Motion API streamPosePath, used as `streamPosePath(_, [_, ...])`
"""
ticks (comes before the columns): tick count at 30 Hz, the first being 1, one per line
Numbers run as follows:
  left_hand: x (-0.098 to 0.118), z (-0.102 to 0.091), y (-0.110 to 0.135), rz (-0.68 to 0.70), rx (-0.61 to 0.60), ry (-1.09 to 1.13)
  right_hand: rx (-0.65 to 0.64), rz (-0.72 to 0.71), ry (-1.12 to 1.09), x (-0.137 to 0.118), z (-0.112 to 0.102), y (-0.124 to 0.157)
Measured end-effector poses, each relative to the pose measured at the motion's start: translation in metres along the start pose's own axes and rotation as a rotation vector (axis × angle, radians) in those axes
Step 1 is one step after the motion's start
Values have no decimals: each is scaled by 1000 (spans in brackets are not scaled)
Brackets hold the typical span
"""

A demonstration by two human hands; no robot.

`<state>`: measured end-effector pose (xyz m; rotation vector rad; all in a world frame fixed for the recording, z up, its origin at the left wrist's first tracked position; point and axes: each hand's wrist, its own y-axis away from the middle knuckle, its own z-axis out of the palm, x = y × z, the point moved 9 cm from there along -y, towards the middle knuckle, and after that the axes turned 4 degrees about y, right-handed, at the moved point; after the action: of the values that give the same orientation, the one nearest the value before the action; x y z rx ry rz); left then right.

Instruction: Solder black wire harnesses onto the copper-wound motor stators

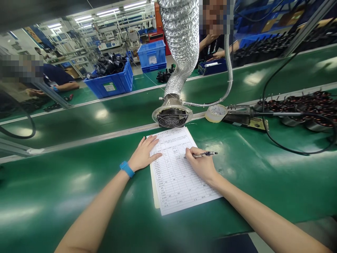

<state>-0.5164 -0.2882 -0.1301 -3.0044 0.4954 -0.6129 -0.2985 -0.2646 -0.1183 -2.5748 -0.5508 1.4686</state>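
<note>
The right hand (201, 165) grips a pen (206, 153) on a paper form (179, 172); the left hand (143, 153) lies open on it. Some cells are filled, others blank.

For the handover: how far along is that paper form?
Done: handwritten entries are scattered down the printed grid of the form, though they're too small to read. In hand: the right hand grips a pen over the sheet's upper right, while the left hand lies open on the sheet's upper left edge. Left: many cells look blank, so it seems partly filled.
</note>
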Motion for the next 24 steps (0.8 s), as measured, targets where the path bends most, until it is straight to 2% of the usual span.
streamPosePath(8, [0, 0, 0, 0, 7, 5, -94, 37, -65, 4, 15, 3])
streamPosePath(14, [-2, 2, -1, -7, 5, 0, -70, 69, -27, 4, 11, 2])
streamPosePath(24, [0, 0, -1, -9, -15, -3, -121, 32, -21, -6, 14, 3])
